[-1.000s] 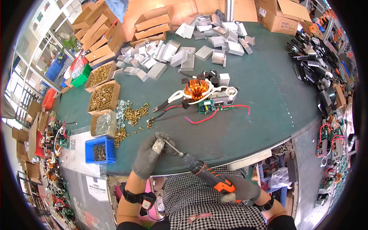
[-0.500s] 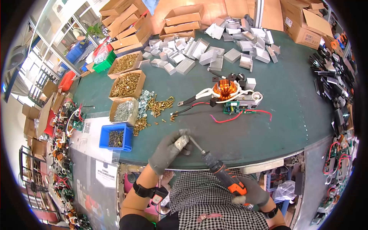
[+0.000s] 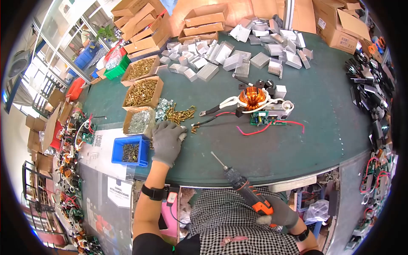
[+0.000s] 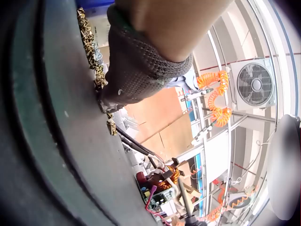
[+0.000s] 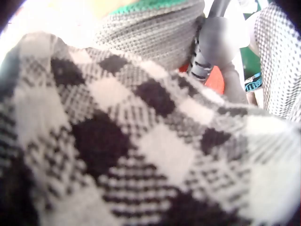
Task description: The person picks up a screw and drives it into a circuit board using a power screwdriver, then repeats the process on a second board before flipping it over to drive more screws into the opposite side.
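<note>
Green worktable took up most of the ground. Checked apron showed at its near edge; the same cloth filled most of the right wrist view. Heap of silver heat sinks sprawled across the far side, with a pile of black parts at far right. Right of centre sat an electronic assembly, well apart from both hands, its white-bound cables trailing left.

Power driver, black and orange, slanted over the near edge, bit aimed far and left. Whether the tip touched the table, I could not tell. Right hand, grey-gloved, was clamped around the driver's handle at the near side.

Cardboard boxes stood in a row at left, brass screws in the two farther ones. Blue bin stood nearest in that row, holding small dark pieces. Left hand, also gloved, was just right of the bin, back upward, fingers reaching down at the loose brass screws. Fingertips hidden; could not tell whether they were apart or pinching anything. Small silvery pieces lay beside the loose screws, on their left.
</note>
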Demonstrator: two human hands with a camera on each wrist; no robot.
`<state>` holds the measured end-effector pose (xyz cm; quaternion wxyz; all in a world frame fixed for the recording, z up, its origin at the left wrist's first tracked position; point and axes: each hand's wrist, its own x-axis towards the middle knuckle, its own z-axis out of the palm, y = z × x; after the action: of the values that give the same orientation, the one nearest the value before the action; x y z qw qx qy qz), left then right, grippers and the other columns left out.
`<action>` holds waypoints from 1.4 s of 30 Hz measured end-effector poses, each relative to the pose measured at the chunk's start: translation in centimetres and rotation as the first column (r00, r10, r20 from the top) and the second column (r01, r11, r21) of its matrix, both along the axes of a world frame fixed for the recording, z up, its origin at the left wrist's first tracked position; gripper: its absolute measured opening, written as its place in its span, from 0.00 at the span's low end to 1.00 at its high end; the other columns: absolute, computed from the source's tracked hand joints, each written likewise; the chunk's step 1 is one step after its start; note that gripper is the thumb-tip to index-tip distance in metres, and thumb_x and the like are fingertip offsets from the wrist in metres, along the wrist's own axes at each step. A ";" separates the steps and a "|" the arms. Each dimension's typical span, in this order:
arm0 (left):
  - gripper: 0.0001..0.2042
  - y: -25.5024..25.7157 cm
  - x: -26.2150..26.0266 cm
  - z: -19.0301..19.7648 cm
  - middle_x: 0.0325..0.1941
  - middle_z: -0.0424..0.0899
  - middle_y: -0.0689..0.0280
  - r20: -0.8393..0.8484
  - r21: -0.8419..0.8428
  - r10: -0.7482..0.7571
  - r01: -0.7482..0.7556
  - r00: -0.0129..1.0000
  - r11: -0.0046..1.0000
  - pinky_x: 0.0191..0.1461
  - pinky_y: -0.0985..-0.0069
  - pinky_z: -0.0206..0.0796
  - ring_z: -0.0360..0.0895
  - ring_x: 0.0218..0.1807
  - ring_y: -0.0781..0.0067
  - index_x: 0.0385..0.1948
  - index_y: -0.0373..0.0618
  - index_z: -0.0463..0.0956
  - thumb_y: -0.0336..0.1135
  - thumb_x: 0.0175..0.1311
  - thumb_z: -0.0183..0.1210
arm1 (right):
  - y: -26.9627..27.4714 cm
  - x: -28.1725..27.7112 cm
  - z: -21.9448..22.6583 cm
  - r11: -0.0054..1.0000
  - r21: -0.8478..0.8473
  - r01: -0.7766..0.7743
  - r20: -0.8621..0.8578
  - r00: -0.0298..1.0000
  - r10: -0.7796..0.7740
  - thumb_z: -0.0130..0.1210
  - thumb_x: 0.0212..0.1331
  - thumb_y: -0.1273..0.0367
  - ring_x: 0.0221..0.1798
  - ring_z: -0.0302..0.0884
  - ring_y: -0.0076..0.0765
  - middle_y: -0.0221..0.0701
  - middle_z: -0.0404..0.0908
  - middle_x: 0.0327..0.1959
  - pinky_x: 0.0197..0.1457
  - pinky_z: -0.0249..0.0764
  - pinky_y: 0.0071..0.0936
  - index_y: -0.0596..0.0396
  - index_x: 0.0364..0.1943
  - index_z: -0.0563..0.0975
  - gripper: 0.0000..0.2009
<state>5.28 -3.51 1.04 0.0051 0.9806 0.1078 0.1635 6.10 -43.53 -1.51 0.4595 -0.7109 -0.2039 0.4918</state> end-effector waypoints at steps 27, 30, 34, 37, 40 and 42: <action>0.19 -7.4 -2.4 0.3 0.35 0.78 0.64 0.020 -0.955 0.003 0.019 1.000 -0.295 0.39 0.78 0.73 0.77 0.31 0.76 0.47 0.37 0.70 0.44 0.65 0.58 | 0.5 0.5 0.7 0.987 -0.127 -0.100 0.082 0.990 0.111 0.70 0.37 0.45 0.37 0.79 0.36 0.36 0.80 0.34 0.44 0.74 0.33 0.58 0.45 0.74 0.35; 0.19 -7.3 -2.5 0.0 0.37 0.78 0.63 0.041 -0.914 -0.013 0.032 0.999 -0.405 0.39 0.78 0.74 0.78 0.32 0.75 0.48 0.38 0.69 0.45 0.65 0.58 | 0.5 0.6 0.7 0.986 -0.117 -0.121 0.057 0.990 0.128 0.70 0.37 0.46 0.36 0.79 0.36 0.36 0.80 0.34 0.44 0.75 0.33 0.59 0.44 0.74 0.35; 0.19 -7.4 -2.4 0.1 0.38 0.79 0.62 0.060 -0.852 0.007 0.054 0.998 -0.520 0.39 0.78 0.75 0.80 0.34 0.73 0.49 0.39 0.68 0.44 0.65 0.57 | 0.4 0.7 0.9 0.987 -0.097 -0.125 0.032 0.991 0.129 0.70 0.38 0.46 0.36 0.79 0.36 0.36 0.80 0.33 0.43 0.75 0.32 0.59 0.45 0.74 0.35; 0.18 -7.4 -2.4 0.3 0.39 0.79 0.61 0.053 -0.864 -0.001 0.045 0.999 -0.501 0.39 0.77 0.75 0.80 0.34 0.73 0.48 0.39 0.69 0.44 0.66 0.57 | 0.2 0.5 0.5 0.993 -0.063 -0.103 0.058 0.993 0.107 0.70 0.38 0.47 0.36 0.79 0.36 0.36 0.80 0.33 0.43 0.75 0.32 0.58 0.46 0.74 0.35; 0.18 -7.3 -2.4 0.5 0.40 0.79 0.60 0.044 -0.900 -0.023 0.029 0.999 -0.434 0.40 0.78 0.75 0.80 0.35 0.73 0.48 0.39 0.69 0.43 0.66 0.57 | 0.2 0.6 0.6 0.992 -0.066 -0.109 0.046 0.993 0.112 0.70 0.39 0.47 0.36 0.79 0.36 0.36 0.80 0.34 0.44 0.75 0.32 0.58 0.47 0.74 0.35; 0.17 -7.1 -2.4 0.3 0.41 0.80 0.60 0.026 -0.975 -0.033 0.018 0.999 -0.219 0.40 0.77 0.75 0.80 0.35 0.73 0.47 0.39 0.69 0.43 0.66 0.57 | 0.4 0.5 1.3 0.989 -0.122 -0.079 0.065 0.994 0.087 0.70 0.39 0.47 0.36 0.79 0.36 0.36 0.81 0.34 0.44 0.75 0.32 0.58 0.47 0.74 0.35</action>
<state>2.90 -10.62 1.31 0.7715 0.6116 0.1749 0.0130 6.58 -43.12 -0.19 0.3878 -0.7450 -0.2196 0.4964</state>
